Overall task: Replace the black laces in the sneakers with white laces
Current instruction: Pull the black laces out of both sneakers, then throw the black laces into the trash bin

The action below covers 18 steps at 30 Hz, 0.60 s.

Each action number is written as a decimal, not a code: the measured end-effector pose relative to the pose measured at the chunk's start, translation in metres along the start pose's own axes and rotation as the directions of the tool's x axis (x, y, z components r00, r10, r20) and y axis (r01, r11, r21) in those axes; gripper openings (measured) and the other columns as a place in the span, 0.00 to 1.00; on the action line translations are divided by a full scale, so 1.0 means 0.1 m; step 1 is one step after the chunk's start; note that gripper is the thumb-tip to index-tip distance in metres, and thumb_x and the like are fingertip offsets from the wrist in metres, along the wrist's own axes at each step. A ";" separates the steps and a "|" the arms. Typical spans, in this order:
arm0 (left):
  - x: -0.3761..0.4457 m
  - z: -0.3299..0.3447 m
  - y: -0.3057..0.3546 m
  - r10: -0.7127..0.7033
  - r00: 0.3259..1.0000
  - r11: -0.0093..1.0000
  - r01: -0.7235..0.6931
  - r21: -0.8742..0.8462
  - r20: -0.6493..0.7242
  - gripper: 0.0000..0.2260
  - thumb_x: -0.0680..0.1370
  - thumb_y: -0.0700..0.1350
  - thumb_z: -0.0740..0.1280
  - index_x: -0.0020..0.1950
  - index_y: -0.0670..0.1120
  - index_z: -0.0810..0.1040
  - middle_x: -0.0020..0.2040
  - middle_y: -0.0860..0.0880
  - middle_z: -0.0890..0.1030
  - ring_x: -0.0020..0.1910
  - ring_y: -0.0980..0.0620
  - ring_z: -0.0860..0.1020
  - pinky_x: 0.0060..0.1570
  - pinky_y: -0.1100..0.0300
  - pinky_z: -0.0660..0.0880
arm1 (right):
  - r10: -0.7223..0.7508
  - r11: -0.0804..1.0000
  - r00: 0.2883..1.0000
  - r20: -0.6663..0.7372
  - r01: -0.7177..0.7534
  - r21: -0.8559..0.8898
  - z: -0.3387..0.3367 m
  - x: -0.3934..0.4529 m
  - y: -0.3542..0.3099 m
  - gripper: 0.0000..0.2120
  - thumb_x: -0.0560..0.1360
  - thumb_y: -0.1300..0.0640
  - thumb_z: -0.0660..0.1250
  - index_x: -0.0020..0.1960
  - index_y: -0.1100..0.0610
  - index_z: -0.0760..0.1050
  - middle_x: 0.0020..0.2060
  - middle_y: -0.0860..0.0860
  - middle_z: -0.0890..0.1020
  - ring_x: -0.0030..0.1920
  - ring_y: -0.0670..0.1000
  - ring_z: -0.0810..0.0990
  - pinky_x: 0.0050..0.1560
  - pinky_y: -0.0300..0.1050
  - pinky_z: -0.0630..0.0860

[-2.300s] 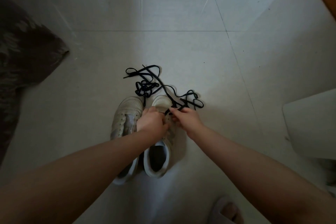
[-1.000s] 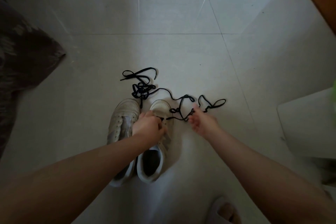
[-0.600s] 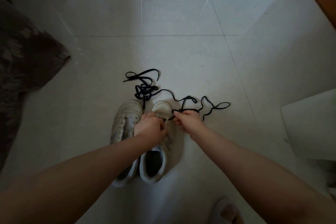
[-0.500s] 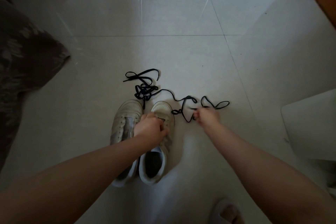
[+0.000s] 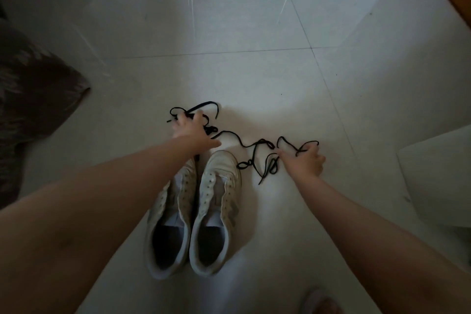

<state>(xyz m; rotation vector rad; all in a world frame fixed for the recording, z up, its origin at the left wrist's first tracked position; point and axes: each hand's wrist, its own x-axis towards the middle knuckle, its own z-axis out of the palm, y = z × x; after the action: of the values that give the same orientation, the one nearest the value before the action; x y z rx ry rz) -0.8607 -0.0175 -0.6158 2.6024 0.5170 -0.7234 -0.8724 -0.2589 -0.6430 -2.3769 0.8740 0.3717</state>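
Both sneakers unlaced, my hands gathering the black laces on the floor.

Head view: my left hand [image 5: 190, 130] lies on the tangled lace [image 5: 204, 115] beyond the toes, fingers curled on it as far as I can judge; my right hand [image 5: 303, 160] pinches the second lace [image 5: 257, 150] just right of the sneakers [image 5: 196, 211]. The laces are light, limp and they snag easily, so I would take them by the stiff tips or as a bunch. The sneakers stand side by side, eyelets bare; they look soft, best held at the heel. White laces I cannot see.
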 end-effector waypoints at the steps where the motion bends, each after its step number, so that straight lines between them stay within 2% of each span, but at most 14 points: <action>1: 0.08 -0.01 -0.04 -0.047 0.998 0.999 0.047 -0.001 0.037 0.44 0.70 0.60 0.72 0.77 0.52 0.50 0.75 0.38 0.51 0.73 0.36 0.54 0.69 0.45 0.60 | 0.053 0.999 0.998 0.030 -0.054 0.005 0.01 0.03 0.00 0.41 0.68 0.40 0.73 0.71 0.57 0.60 0.67 0.62 0.63 0.65 0.62 0.66 0.64 0.49 0.65; 3: 0.19 0.01 -0.08 -0.097 0.993 0.994 0.093 0.057 0.067 0.43 0.71 0.57 0.72 0.76 0.51 0.49 0.74 0.37 0.53 0.72 0.35 0.56 0.68 0.46 0.61 | 0.049 0.999 0.996 0.069 -0.048 -0.021 0.07 0.05 -0.04 0.39 0.71 0.39 0.69 0.73 0.58 0.59 0.68 0.62 0.62 0.67 0.62 0.65 0.66 0.48 0.63; 5: 0.25 0.08 -0.08 -0.105 0.993 0.989 0.100 0.106 0.045 0.35 0.73 0.52 0.69 0.75 0.49 0.55 0.71 0.37 0.56 0.69 0.36 0.59 0.67 0.48 0.61 | -0.017 0.999 0.996 0.083 0.019 -0.033 0.19 0.03 -0.11 0.36 0.74 0.40 0.66 0.71 0.60 0.61 0.68 0.63 0.63 0.67 0.61 0.64 0.66 0.47 0.62; 8: 0.23 0.26 0.10 -0.043 0.999 0.999 0.044 -0.005 0.026 0.26 0.75 0.43 0.65 0.71 0.48 0.62 0.69 0.40 0.57 0.67 0.39 0.61 0.65 0.50 0.65 | -0.107 0.994 0.985 0.138 0.108 0.003 0.35 -0.07 -0.30 0.33 0.75 0.41 0.65 0.70 0.62 0.63 0.68 0.62 0.63 0.67 0.61 0.64 0.66 0.47 0.63; 11: 0.19 0.41 0.44 0.073 0.996 0.990 -0.066 -0.127 0.051 0.22 0.77 0.43 0.63 0.71 0.46 0.64 0.69 0.43 0.59 0.64 0.41 0.67 0.62 0.52 0.68 | -0.163 0.981 0.958 0.234 0.133 0.140 0.49 -0.16 -0.55 0.27 0.78 0.45 0.60 0.70 0.61 0.66 0.67 0.61 0.63 0.66 0.60 0.67 0.66 0.48 0.65; 12: 0.19 0.45 0.56 0.118 0.991 0.978 -0.105 -0.178 0.067 0.20 0.79 0.44 0.60 0.71 0.44 0.65 0.68 0.43 0.62 0.64 0.42 0.69 0.61 0.53 0.69 | -0.161 0.966 0.950 0.267 0.097 0.240 0.53 -0.18 -0.63 0.24 0.79 0.47 0.58 0.68 0.61 0.68 0.67 0.61 0.65 0.65 0.60 0.69 0.67 0.49 0.66; 14: 0.20 0.48 0.75 0.155 0.985 0.939 -0.121 -0.323 0.082 0.16 0.82 0.46 0.55 0.66 0.41 0.71 0.64 0.40 0.70 0.59 0.42 0.73 0.54 0.53 0.72 | -0.080 0.877 0.936 0.342 -0.097 0.471 0.56 -0.18 -0.77 0.21 0.76 0.46 0.56 0.60 0.59 0.75 0.62 0.60 0.74 0.60 0.59 0.74 0.62 0.54 0.72; 16: 0.22 0.46 0.87 0.119 0.990 0.884 -0.072 -0.462 0.074 0.17 0.83 0.47 0.52 0.58 0.38 0.76 0.55 0.39 0.78 0.50 0.42 0.77 0.42 0.56 0.72 | -0.017 0.743 0.892 0.451 -0.290 0.602 0.54 -0.09 -0.79 0.21 0.73 0.43 0.56 0.53 0.57 0.77 0.51 0.56 0.80 0.50 0.56 0.80 0.48 0.53 0.79; 17: 0.20 0.44 0.91 0.104 0.992 0.868 -0.054 -0.494 0.074 0.18 0.83 0.48 0.51 0.57 0.38 0.76 0.53 0.40 0.79 0.49 0.43 0.77 0.41 0.57 0.72 | -0.018 0.682 0.868 0.497 -0.352 0.641 0.50 -0.07 -0.76 0.18 0.76 0.44 0.57 0.52 0.56 0.77 0.47 0.55 0.81 0.45 0.53 0.80 0.43 0.51 0.79; 18: 0.18 0.43 0.93 0.092 0.993 0.849 -0.039 -0.527 0.074 0.19 0.83 0.49 0.51 0.57 0.39 0.77 0.53 0.40 0.79 0.51 0.43 0.77 0.46 0.56 0.74 | -0.022 0.620 0.843 0.538 -0.411 0.669 0.46 -0.04 -0.73 0.15 0.79 0.47 0.58 0.53 0.57 0.77 0.46 0.54 0.82 0.42 0.51 0.80 0.42 0.51 0.80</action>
<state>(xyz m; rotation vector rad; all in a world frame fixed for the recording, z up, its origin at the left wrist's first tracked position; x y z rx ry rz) -0.8225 -0.1127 -0.6348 2.0504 0.5087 -0.5802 -0.8299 -0.1838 -0.6473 -1.2830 0.8212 0.5431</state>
